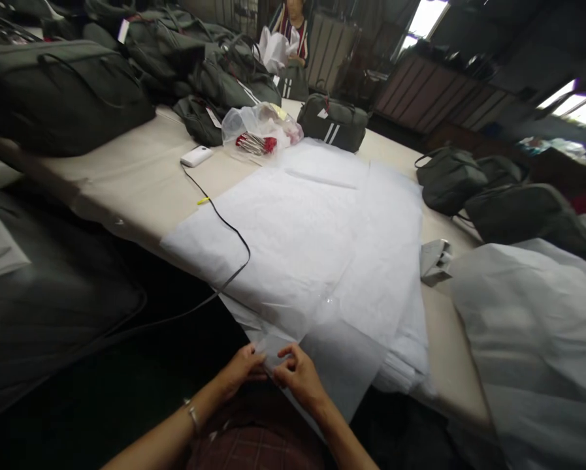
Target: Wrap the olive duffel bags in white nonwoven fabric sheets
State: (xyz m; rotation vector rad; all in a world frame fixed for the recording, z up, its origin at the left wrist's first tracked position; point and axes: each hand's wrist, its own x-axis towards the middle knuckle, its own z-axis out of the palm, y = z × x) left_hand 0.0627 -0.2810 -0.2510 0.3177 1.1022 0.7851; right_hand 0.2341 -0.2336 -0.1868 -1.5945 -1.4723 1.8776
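My left hand pinches the edge of a thin, translucent white sheet at the table's near edge. Close beside it, my right hand has its fingers curled at the same edge, thumb and forefinger bent; whether they grip the sheet is hard to make out. The thin sheet hangs partly over the table edge in front of my body. Under and beyond it lies a broad stack of white sheets, spread over the middle of the table.
Dark bags crowd the table's left and far side; others stand at right. A white power bank trails a black cable. A plastic bag holds red-tipped items. White wrapping bulges at right. A person stands at the far end.
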